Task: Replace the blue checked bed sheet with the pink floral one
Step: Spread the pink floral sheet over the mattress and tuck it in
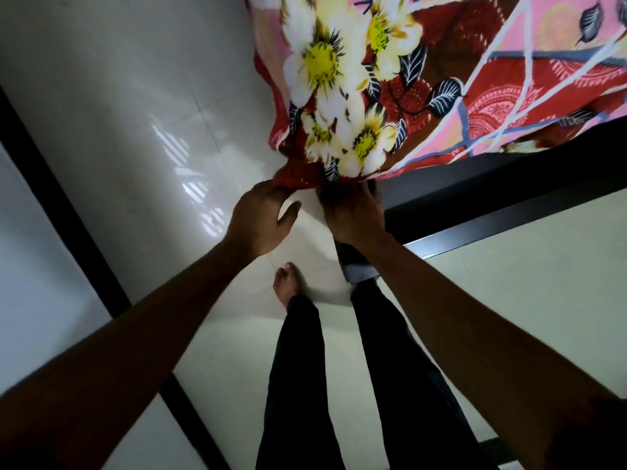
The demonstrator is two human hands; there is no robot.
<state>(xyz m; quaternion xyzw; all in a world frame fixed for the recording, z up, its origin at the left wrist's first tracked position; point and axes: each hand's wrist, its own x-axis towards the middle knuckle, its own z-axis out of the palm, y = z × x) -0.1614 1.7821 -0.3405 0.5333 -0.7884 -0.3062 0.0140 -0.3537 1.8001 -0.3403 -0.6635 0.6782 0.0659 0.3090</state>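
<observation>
First, the sheet [424, 83]: thin printed cloth with a pink and red ground, large cream flowers with yellow centres, dark veined leaves and white crossing lines. It is spread over the bed, and its corner hangs in soft folds past the bed's corner, gathered to a bunch at the bottom.
Bed frame [492, 198]: dark, smooth and straight-edged; it shows below the sheet's lower edge and runs off to the right.
Left hand [261, 218]: fingers stretched forward, tips touching the red hem of the hanging corner; thumb spread clear of the cloth, nothing pinched.
Right hand [353, 215]: back upward, just beside the left, fingers reaching under the bunched corner at the frame. The tips are lost in shadow, so I cannot tell whether they grip.
Floor [135, 113]: glossy pale tiles with thin joints and a bright striped reflection; black bands [64, 212] cross it.
Person: dark trousers [298, 385], bare foot [286, 283] on the tiles below the hands.
</observation>
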